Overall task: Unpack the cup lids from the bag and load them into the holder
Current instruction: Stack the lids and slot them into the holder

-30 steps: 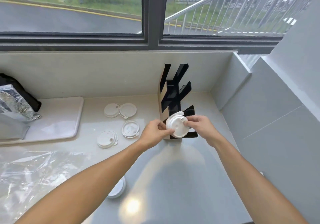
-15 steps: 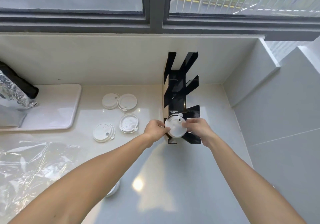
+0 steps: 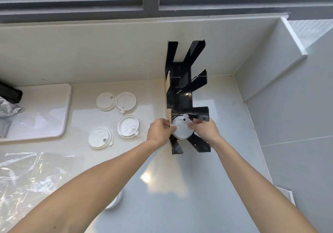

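The lid [image 3: 181, 130] has sunk deeper into the holder [image 3: 182, 95] at frame centre; both hands, left [image 3: 159, 131] and right [image 3: 204, 130], pinch its rim.

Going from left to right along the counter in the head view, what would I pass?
Foil bag → white mat → loose cup lids → left hand → lid being loaded → right hand → grey side wall.
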